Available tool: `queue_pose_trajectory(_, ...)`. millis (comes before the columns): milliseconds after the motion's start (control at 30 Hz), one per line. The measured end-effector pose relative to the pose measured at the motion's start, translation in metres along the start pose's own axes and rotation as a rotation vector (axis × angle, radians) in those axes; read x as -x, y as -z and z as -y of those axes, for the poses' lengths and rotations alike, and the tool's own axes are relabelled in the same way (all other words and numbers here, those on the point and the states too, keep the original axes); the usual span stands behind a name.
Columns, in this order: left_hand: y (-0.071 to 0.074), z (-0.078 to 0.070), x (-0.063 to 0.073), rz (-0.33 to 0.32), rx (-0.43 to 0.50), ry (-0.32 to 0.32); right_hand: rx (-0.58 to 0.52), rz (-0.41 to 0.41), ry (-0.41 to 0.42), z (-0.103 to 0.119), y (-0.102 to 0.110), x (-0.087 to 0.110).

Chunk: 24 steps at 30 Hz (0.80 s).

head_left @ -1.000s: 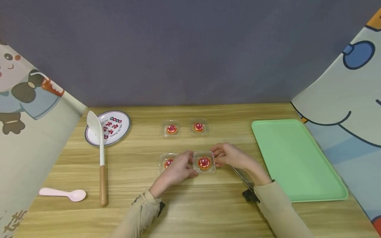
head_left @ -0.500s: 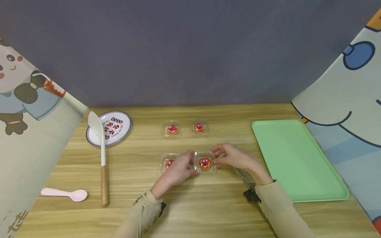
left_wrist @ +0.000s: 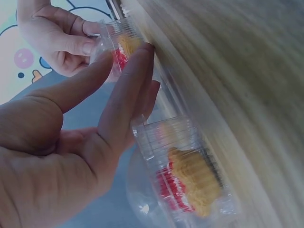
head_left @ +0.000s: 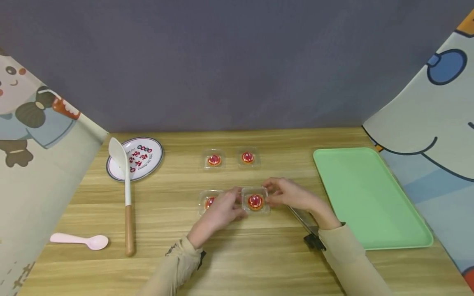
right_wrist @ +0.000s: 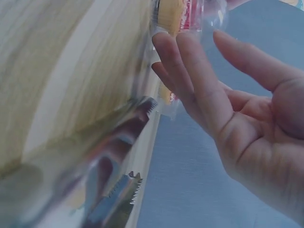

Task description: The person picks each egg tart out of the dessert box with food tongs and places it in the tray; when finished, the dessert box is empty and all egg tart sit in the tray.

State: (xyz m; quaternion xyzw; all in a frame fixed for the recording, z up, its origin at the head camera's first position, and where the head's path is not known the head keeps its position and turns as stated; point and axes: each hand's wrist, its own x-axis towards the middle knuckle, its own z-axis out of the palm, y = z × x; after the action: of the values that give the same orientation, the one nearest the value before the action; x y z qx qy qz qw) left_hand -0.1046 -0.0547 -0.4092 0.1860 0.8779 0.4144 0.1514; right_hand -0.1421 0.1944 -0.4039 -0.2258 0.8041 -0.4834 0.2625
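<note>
A clear plastic box [head_left: 255, 210] with a red-topped tart [head_left: 255, 202] inside sits on the wooden table between the hands. My left hand [head_left: 222, 209] is at its left side, fingers fairly straight, fingertips at the box edge. On the opposite side my right hand [head_left: 290, 194] has its extended fingertips against or very close to the wall. Another boxed tart [left_wrist: 192, 183] lies just left of this one, partly covered by my left hand in the head view. Metal tongs [right_wrist: 114, 152] with toothed ends lie beneath my right wrist.
Two more boxed tarts [head_left: 214, 160] stand in a row behind. At left, a white ladle with a wooden handle [head_left: 129, 230] leans on a patterned plate [head_left: 148, 162], and a pink spoon [head_left: 97, 242] lies nearby. A green tray [head_left: 374, 197] occupies the right.
</note>
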Motion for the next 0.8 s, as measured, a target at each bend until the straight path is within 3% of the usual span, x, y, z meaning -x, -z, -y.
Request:
queue_pose_trajectory(233, 0.0, -0.002, 0.001, -0.03, -0.083, -0.044, 0.013, -0.015, 0.011, 0.007, 0.001, 0.004)
queue_pose_trajectory(800, 0.004, -0.009, 0.005, -0.068, -0.142, -0.14, 0.059, -0.065, -0.007, 0.02, -0.002, 0.01)
